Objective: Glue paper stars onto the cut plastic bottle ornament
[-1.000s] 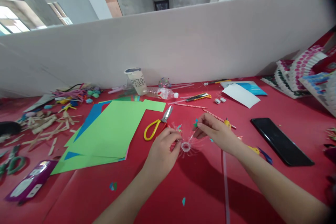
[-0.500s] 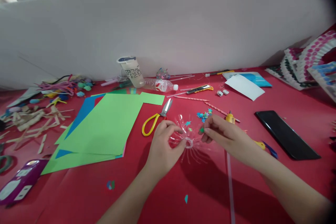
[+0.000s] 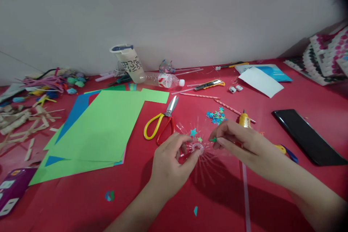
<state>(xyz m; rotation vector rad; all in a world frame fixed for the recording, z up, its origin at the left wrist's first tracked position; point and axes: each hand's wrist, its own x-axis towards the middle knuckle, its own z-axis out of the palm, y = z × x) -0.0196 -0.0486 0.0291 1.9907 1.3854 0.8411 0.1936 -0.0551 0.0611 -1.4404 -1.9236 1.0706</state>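
Observation:
My left hand (image 3: 174, 165) grips a clear plastic bottle top (image 3: 197, 148) by its ring-shaped neck, thumb and fingers closed on it. Thin cut strips fan out from the neck. A blue star (image 3: 193, 132) and a small yellow-green star (image 3: 200, 140) sit on the strips. Between thumb and fingers of my right hand (image 3: 231, 139) is a green paper star (image 3: 214, 140), close to the strips on the right side. Just beyond lies a pile of blue and green stars (image 3: 216, 116). Scissors (image 3: 161, 117) with yellow and red handles lie beyond my left hand.
Green paper sheets (image 3: 100, 127) cover the left side. Toward the wall are a plastic cup (image 3: 129, 63), a bottle (image 3: 164, 79) and a box cutter (image 3: 209, 85). At right lie a glue gun (image 3: 244, 120) and a black phone (image 3: 307, 136). Wooden sticks (image 3: 35, 125) lie far left.
The camera view has tilted down and shifted slightly. My left hand still holds the bottle top, now turned a little. The green star in my right hand remains beside the strips.

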